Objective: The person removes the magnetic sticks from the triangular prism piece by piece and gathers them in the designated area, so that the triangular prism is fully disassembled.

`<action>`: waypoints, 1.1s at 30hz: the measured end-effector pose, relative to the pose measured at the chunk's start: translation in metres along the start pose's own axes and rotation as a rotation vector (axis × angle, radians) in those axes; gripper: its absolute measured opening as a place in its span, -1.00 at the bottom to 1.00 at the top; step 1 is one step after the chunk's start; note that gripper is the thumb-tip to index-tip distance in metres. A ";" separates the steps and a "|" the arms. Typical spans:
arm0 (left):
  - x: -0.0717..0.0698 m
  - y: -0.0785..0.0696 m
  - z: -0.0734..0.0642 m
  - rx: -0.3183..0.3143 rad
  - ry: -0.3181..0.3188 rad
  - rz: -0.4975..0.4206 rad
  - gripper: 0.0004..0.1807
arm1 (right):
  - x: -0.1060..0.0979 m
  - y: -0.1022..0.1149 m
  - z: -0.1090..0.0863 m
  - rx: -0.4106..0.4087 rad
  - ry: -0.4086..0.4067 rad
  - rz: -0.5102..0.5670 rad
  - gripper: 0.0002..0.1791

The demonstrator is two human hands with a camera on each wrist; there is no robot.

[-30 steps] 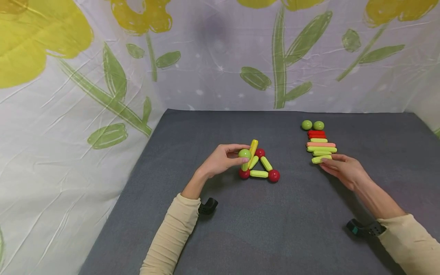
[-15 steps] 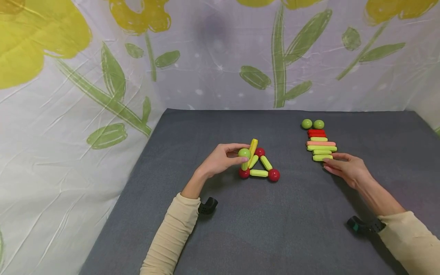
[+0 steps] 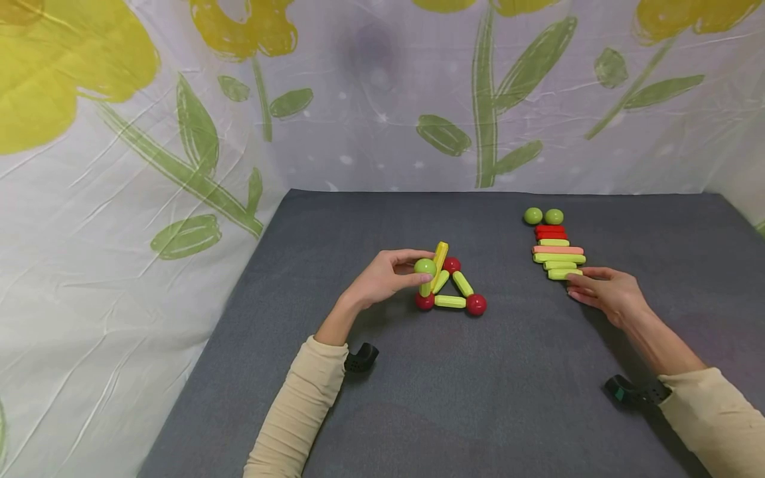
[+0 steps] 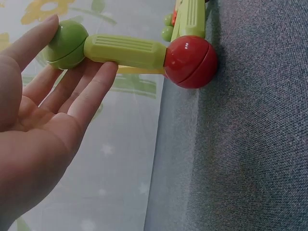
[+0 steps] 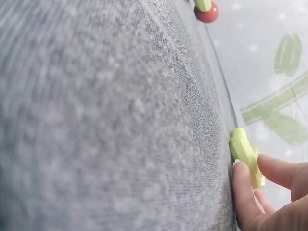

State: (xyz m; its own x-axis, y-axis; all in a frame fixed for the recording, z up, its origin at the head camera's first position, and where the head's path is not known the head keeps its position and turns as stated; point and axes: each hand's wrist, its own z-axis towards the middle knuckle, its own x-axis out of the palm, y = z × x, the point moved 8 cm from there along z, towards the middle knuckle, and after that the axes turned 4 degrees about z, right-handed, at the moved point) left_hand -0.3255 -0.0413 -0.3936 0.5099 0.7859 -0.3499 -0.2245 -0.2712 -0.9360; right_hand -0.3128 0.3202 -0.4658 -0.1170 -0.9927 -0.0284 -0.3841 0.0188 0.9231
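My left hand [image 3: 387,279] holds a green ball [image 3: 425,267] between thumb and fingers. The ball tops an upright yellow-green rod [image 4: 126,50], whose lower end meets a red ball [image 4: 190,61]. That red ball is one corner of a flat triangle of red balls and yellow-green rods [image 3: 450,302]. A longer yellow rod [image 3: 441,255] leans up from the same corner. At the right, my right hand [image 3: 609,292] pinches the end of a short yellow-green rod [image 3: 564,274] at the near end of a row of rods; the right wrist view shows thumb and fingers on this rod [image 5: 246,156].
The row beyond my right hand has yellow-green rods [image 3: 559,258], a salmon rod [image 3: 558,250] and red rods [image 3: 550,230]. Two green balls [image 3: 533,216] lie at its far end. A flower-printed cloth [image 3: 370,119] hangs behind the dark grey table [image 3: 430,398].
The pinched rod was slanted a second ago; it has swung parallel to the row, then slid slightly right with my right hand. My left hand has stayed in place on the green ball.
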 end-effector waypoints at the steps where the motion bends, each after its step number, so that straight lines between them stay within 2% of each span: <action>1: 0.000 0.000 0.000 -0.001 0.000 -0.002 -0.50 | 0.000 0.000 0.000 -0.004 0.002 -0.002 -0.15; 6: 0.001 0.000 0.000 0.000 0.004 -0.012 -0.50 | 0.000 0.002 -0.002 -0.029 0.007 -0.020 -0.17; 7: 0.001 -0.004 -0.002 -0.002 0.006 -0.011 -0.50 | 0.000 0.002 -0.002 -0.034 0.008 -0.016 -0.19; 15: 0.001 0.000 0.000 0.006 0.001 -0.017 -0.51 | 0.002 0.005 -0.007 -0.073 0.023 0.010 -0.50; 25: 0.000 0.000 -0.001 0.007 0.004 -0.017 -0.50 | 0.006 0.007 -0.007 -0.097 0.030 -0.079 -0.40; 30: 0.001 0.000 0.000 0.002 0.006 -0.017 -0.51 | 0.009 0.009 -0.008 -0.077 0.065 -0.038 -0.40; 33: 0.001 0.000 0.000 0.001 0.004 -0.015 -0.51 | 0.017 0.012 -0.009 -0.079 0.123 0.020 -0.46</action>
State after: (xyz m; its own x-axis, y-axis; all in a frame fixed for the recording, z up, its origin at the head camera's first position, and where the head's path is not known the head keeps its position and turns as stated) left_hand -0.3251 -0.0408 -0.3937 0.5162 0.7877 -0.3362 -0.2181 -0.2587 -0.9410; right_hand -0.3112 0.3029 -0.4519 -0.0091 -0.9994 0.0332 -0.3086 0.0344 0.9506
